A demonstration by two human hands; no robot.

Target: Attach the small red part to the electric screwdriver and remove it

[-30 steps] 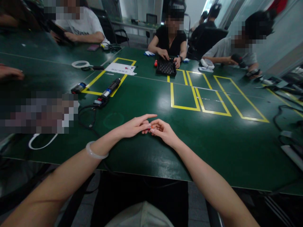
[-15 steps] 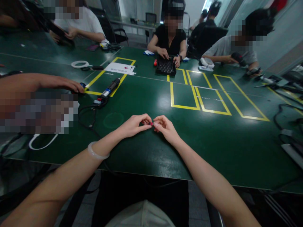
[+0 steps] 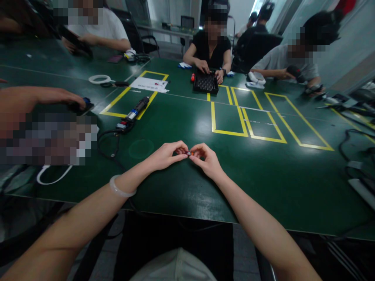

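Both hands meet above the green table [image 3: 187, 187], pinching a tiny part [image 3: 190, 153] between their fingertips. Red, silver and orange show on that part, but it is too small to name. My left hand [image 3: 169, 155] grips its left side with thumb and fingers closed, and a pale bangle circles that wrist. On the other side, my right hand [image 3: 206, 157] closes thumb and forefinger on the part's right end. The fingertips hide much of it.
Left of my hands lies an electric screwdriver [image 3: 134, 113] with a black cable. Yellow tape outlines [image 3: 230, 133] mark the tabletop. Across sits a person with a black tray [image 3: 205, 82]. A neighbour's hand [image 3: 79, 100] rests at left on a dark blue object.
Silver and orange now show between my fingertips, where mostly red showed before. My right fingers have shifted slightly. The neighbour's hand at left has drawn back leftward.
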